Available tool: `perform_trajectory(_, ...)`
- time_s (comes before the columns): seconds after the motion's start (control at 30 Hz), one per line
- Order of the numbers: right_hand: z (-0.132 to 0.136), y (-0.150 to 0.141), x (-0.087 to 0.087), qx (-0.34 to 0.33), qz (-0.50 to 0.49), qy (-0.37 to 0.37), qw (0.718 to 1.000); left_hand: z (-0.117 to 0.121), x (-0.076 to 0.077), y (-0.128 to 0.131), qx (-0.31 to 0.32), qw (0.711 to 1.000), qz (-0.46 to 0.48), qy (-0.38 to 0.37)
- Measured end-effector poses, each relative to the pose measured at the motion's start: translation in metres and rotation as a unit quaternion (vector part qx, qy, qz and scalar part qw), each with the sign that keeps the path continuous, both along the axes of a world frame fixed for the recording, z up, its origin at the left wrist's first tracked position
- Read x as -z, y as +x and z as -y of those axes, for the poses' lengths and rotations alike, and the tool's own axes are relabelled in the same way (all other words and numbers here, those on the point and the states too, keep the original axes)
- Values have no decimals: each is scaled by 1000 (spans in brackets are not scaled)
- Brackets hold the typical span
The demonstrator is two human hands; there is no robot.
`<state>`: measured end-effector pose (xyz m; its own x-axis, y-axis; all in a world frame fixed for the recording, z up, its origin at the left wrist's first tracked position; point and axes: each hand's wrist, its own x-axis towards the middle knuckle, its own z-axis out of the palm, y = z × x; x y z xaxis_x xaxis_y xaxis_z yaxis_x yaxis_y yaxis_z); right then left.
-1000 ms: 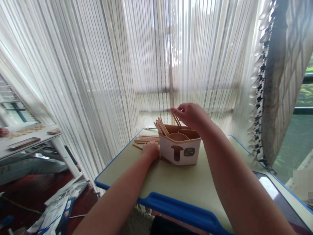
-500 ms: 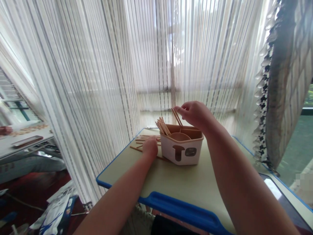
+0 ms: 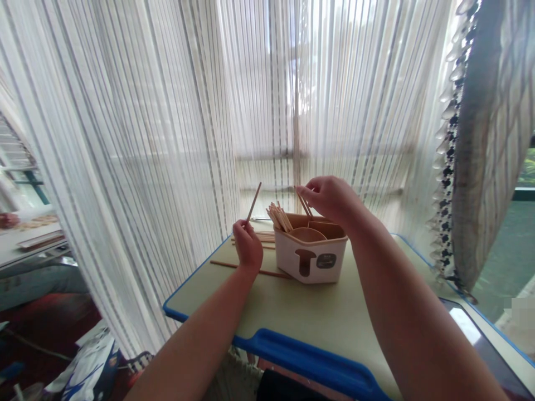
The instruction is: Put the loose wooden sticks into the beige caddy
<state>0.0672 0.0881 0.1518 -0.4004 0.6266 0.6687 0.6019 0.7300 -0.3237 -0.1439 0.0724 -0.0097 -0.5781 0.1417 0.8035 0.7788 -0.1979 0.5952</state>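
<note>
A white holder with brown compartments [image 3: 311, 259] stands on a blue-rimmed table [image 3: 301, 356]. Several wooden chopsticks [image 3: 280, 217] stick up from its left compartment. My right hand [image 3: 328, 197] hovers over the holder's back, pinched on a couple of chopsticks [image 3: 303, 205] that reach down into it. My left hand [image 3: 248, 248] is raised just left of the holder, closed on one chopstick [image 3: 253, 203] that points up and right. More loose chopsticks [image 3: 261, 237] lie on the table behind that hand, and one long chopstick [image 3: 228, 264] lies flat across the table under it.
Sheer striped curtains [image 3: 167, 139] hang close behind and to the left of the table. A patterned drape [image 3: 485, 139] hangs at right. A second table [image 3: 25, 242] stands far left, with papers and bags [image 3: 90, 367] on the floor below.
My left hand has risen off the table with one chopstick, which now points upward. My right hand stays over the holder with its chopsticks. The view has shifted slightly.
</note>
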Motion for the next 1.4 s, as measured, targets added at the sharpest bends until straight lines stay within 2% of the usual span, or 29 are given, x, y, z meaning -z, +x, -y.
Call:
perform_trajectory(0.1,0,-2,2,-33,-4,8,999,4,0,5,30,996,-75,32)
perform_trajectory(0.23,3,-6,2,-144,-11,-43,989,10,-1,16,62,981,-174,53)
perform_trajectory(0.4,15,-7,1,-264,-11,-114,958,14,-3,22,74,976,-198,51)
perform_trajectory(0.5,20,-8,0,-308,19,-143,941,15,-4,22,80,977,-193,50)
perform_trajectory(0.57,20,-10,0,-305,-5,-141,942,16,-4,23,82,976,-196,42)
perform_trajectory(0.67,18,-12,-1,-269,-114,-86,953,17,-4,23,79,976,-200,25)
perform_trajectory(0.8,15,-6,-5,-175,-248,-6,953,17,-2,22,62,982,-180,-5)
perform_trajectory(0.93,6,4,-7,-92,-292,17,952,18,0,23,59,983,-171,-41)
perform_trajectory(1.07,-5,8,-5,-27,-281,35,959,19,1,24,57,981,-176,-50)
perform_trajectory(1.2,-2,11,-6,13,-227,88,970,18,1,24,54,983,-173,-31)
perform_trajectory(1.27,3,11,-8,2,-172,94,981,18,0,23,57,983,-173,-22)
perform_trajectory(1.4,8,7,-6,-83,5,13,996,17,-1,23,60,983,-173,-16)
